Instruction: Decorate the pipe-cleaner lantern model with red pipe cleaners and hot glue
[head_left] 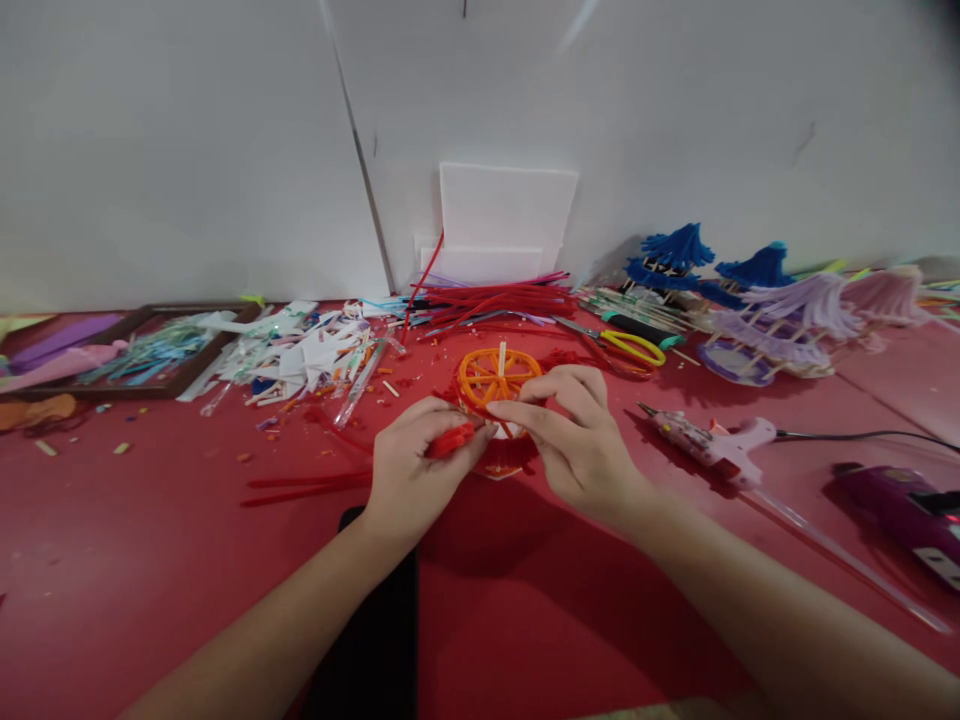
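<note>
- Frame (196, 366), brown, far L on red desk (525, 620), w/ blue-green strips (150, 350) lying in it; purple pc. (67, 340) & pink pc. (71, 365) at its L end.
- White scraps (319, 355) heaped just R of frame, clear bits mixed in; small crumbs strewn nearby.
- Two red stems (315, 482), fuzzy, flat on desk, running up to my L hand.
- Black slab (386, 630) partly under my L forearm, near edge of view.
- My L hand (409, 460): closed round a red bundle (450, 440), short fuzzy pcs., ends poking out btwn thumb & fingers.
- Orange wheel model (501, 379): mid-desk, btwn & just beyond my hands; spoked ring, pale upright stick at its ctr., red parts & white base below, partly hidden by fingers.
- Behind it, long red stems (495, 298) piled in front of white boards (506, 205) leaning on wall.
- My R hand (589, 440): thumb & index narrow, tips at near side of model; can't tell what, if anything, is btwn them.
- Scissors (636, 338), yellow-handled, R of model, near thin sticks (637, 308).
- Back R: blue-roofed models (679, 250), lilac one (802, 305), pink one (889, 295).
- Pink glue gun (712, 445) R of my R hand, on its side, clear rod out the back; purple device (889, 505) far R.
</note>
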